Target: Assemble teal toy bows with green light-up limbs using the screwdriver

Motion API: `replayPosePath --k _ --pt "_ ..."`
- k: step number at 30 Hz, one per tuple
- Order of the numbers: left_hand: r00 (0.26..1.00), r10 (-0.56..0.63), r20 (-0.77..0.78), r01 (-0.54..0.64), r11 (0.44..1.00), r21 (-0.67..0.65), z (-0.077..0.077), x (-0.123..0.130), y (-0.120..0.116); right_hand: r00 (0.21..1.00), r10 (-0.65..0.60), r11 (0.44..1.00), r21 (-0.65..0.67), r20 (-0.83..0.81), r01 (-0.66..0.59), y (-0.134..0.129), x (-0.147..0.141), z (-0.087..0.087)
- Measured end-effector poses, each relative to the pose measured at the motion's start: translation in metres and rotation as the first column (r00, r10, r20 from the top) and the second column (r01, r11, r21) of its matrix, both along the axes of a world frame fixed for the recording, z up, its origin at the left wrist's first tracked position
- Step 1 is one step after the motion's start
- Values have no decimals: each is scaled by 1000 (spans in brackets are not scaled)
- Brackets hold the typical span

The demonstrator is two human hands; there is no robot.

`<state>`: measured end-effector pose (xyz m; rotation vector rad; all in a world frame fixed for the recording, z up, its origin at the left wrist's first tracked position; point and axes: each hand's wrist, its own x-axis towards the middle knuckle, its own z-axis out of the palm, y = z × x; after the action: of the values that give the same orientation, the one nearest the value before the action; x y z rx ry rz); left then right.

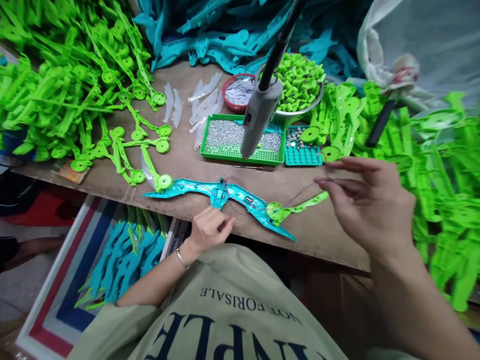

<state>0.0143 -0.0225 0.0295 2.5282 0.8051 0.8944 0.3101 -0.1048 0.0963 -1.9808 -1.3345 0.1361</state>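
A blue plastic bow-shaped shell [245, 197] lies on the near part of the table, with thin dark wires around its middle. Green arms with round ends, one on the left [164, 182] and one on the right [275, 212], sit on its two ends. My left hand [210, 227] is curled closed at the shell's short lower grip; its fingertips are hidden. Raised to the right, my right hand [375, 205] pinches a thin dark wire [302, 191] that runs down to the right round end.
Behind the shell stand a green tray [243, 161] of small screws, a blue tray [303, 159] of round metal pieces and a bowl of green parts [300, 80]. A grey electric screwdriver [258, 112] hangs above. Green parts [56, 100] heap left and right. Below left is a box [71, 280] of blue pieces.
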Motion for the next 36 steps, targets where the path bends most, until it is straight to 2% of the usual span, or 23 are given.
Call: replayPosePath --k 2,6,8,11,13,15,19,21,24,31,34,36 --pt "994 107 1 -107 994 29 1 3 10 994 -66 991 -106 92 76 3 17 -11" --pt "976 204 -70 -209 976 -62 1 13 32 979 -46 944 -310 200 108 -1 41 -30" --pt "969 214 -122 -227 968 -107 0 17 43 976 -47 936 -330 214 118 -6 47 -34" --pt "948 235 -213 -269 952 -148 -1 23 56 973 -115 937 -303 200 173 -14 51 -34" --pt "929 242 -281 -299 937 -181 -1 28 63 973 -164 931 -301 161 207 -18 51 -33" --pt "920 246 -307 -320 922 -220 -1 32 69 983 -170 931 -314 72 184 -20 49 -32" --pt "949 250 -192 -300 901 -312 -3 35 75 969 -150 948 -308 -196 84 -22 43 -31" --pt "965 228 -127 -259 896 -362 -3 33 76 957 -147 945 -320 -248 63 -23 41 -31" --pt "980 182 -76 -197 892 -407 -4 29 75 966 -113 929 -371 -231 20 -22 40 -28" --pt "981 176 -81 -194 901 -388 -4 27 77 980 -76 903 -430 -184 -11 -21 39 -20" --pt "974 226 33 -203 924 -323 1 28 71 986 -55 882 -471 -156 -25 -22 39 -20" --pt "950 270 157 -226 941 -253 9 30 59 973 -57 891 -452 -222 -50 -20 37 -20"
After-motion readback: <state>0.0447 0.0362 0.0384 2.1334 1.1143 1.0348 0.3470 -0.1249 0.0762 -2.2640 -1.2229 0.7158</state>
